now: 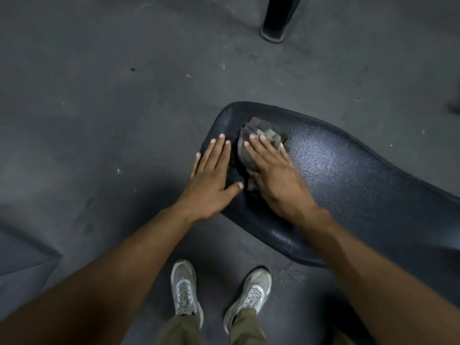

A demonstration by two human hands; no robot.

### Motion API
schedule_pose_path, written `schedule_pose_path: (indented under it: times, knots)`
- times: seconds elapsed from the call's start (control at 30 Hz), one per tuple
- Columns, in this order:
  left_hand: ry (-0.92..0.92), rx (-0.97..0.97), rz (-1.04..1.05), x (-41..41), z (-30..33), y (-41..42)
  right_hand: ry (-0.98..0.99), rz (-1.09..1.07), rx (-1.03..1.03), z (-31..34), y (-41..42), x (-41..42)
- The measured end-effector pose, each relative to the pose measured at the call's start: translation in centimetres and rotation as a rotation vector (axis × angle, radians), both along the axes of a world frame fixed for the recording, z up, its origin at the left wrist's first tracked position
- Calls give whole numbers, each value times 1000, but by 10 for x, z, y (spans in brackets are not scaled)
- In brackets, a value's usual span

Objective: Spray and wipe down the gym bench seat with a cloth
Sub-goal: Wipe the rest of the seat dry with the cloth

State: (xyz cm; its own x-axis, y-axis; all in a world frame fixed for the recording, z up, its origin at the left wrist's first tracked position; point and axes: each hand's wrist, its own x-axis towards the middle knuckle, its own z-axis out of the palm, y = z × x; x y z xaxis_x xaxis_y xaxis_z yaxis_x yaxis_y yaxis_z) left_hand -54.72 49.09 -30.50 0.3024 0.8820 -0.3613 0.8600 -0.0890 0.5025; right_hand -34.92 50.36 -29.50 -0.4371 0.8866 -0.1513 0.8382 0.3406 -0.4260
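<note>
A dark padded bench seat (336,175) runs from the centre of the view to the right edge. Near its left end lies a crumpled grey cloth (258,135). My right hand (276,175) lies flat on top of the cloth with straight fingers and presses it onto the padding. My left hand (211,183) rests flat on the seat's left edge, fingers spread, just beside the cloth. No spray bottle is in view.
The grey rubber floor (124,95) surrounds the bench. A black post with a rubber foot (273,23) stands at the top, beyond the bench. My two grey sneakers (185,292) stand below the bench's near side. A grey slab edge (25,257) shows at lower left.
</note>
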Motion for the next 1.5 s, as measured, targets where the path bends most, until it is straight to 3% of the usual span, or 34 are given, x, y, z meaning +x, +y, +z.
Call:
schedule_pose_path:
  times: [0.1, 0.23, 0.5, 0.6, 0.73, 0.8, 1.0, 1.1, 1.3, 1.4, 1.5]
  knots:
    - [-102, -5, -64, -19, 1, -2, -42, 4, -19, 2, -47, -7]
    - [-27, 34, -80, -52, -2, -16, -89, 57, -16, 4, -79, -8]
    - [-66, -122, -60, -77, -6, -22, -5, -320, 11, 1, 37, -51]
    - [-103, -121, -5, -70, -6, -26, -46, -217, 15, 1, 61, -83]
    - [-91, -104, 93, -56, -9, -42, -124, 108, 30, 2, 57, -88]
    - [-93, -90, 127, -53, -9, -49, -154, 129, 42, 1, 62, -79]
    - [-115, -53, 84, -67, -7, -45, -43, -250, 69, -2, 51, -77]
    - [-182, -50, 95, -79, -6, -33, 9, -265, 81, -4, -3, -87]
    - [-311, -150, 201, -83, -1, 33, -121, -98, 87, -5, -90, -78]
    - [-331, -184, 113, -68, 10, 71, -175, -103, 127, -5, -92, -69]
    - [-372, -236, 75, -49, 25, 101, -109, -243, 163, -6, -65, -77]
